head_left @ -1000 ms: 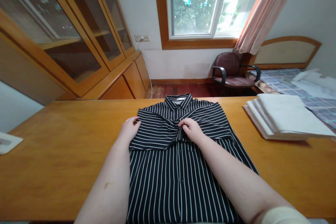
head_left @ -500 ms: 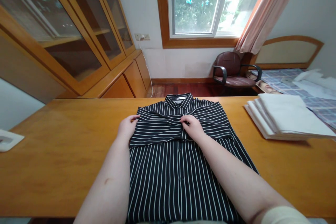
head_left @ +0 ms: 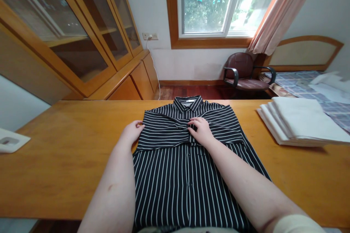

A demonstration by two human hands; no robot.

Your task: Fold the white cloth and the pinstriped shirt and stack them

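A black shirt with thin white stripes [head_left: 177, 182] lies front up on the wooden table [head_left: 65, 164], collar away from me, both short sleeves folded across the chest. My left hand [head_left: 130, 133] rests at the shirt's left edge, fingers curled on the folded sleeve's fabric. My right hand [head_left: 201, 131] lies on the middle of the chest, fingertips pinching the end of the folded sleeve near the button line.
A stack of folded white cloth [head_left: 298, 123] sits at the table's right. A white object [head_left: 12, 140] lies at the left edge. Beyond the table stand a glass-door wooden cabinet [head_left: 82, 40], a brown armchair [head_left: 244, 74] and a bed [head_left: 306, 80].
Both hands stay on the folded sleeves, shifting only slightly. The view has turned a little, so everything sits slightly further right in the picture.
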